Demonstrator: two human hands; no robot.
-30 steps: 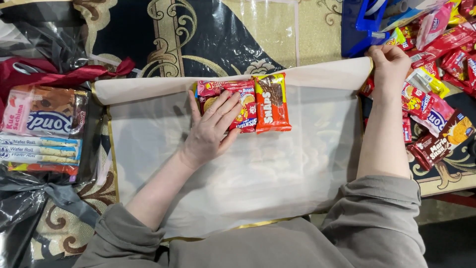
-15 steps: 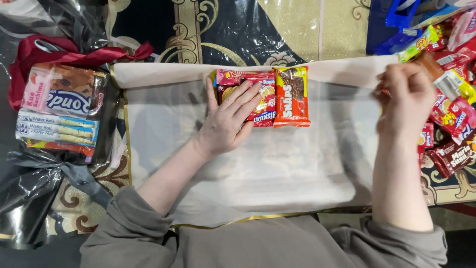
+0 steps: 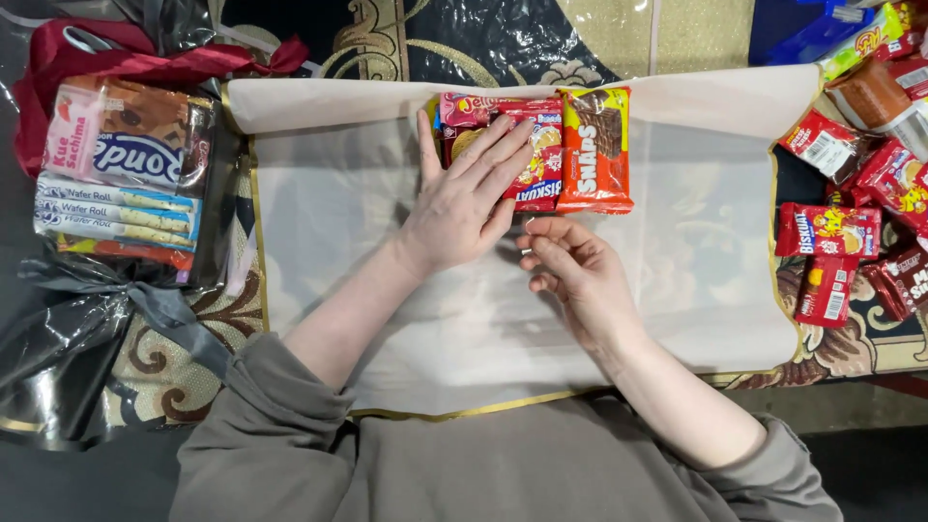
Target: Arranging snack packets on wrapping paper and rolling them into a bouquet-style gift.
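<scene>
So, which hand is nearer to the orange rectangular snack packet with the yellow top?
The right hand. Its fingertips sit just below the orange snack packet, near its lower edge. The left hand lies flat on the red biscuit packets beside it.

- Wrapping sheet (image 3: 387,319): thin, translucent, matt, off-white; narrow gold edge at the near side.
- Snack packets (image 3: 541,155) under the left hand (image 3: 464,208): glossy plastic film, red and orange, with highlights.
- Loose packet pile (image 3: 851,232) at right: same shiny foil-like film, crinkled.
- Bundle (image 3: 121,174) at left: clear glossy cellophane over printed wrappers.
- Ribbon (image 3: 145,63): dark red, satin sheen.
- Cloth (image 3: 406,39) beneath: patterned black and gold under shiny clear plastic.
- Sleeves (image 3: 261,435): grey, matt, soft fabric.
</scene>
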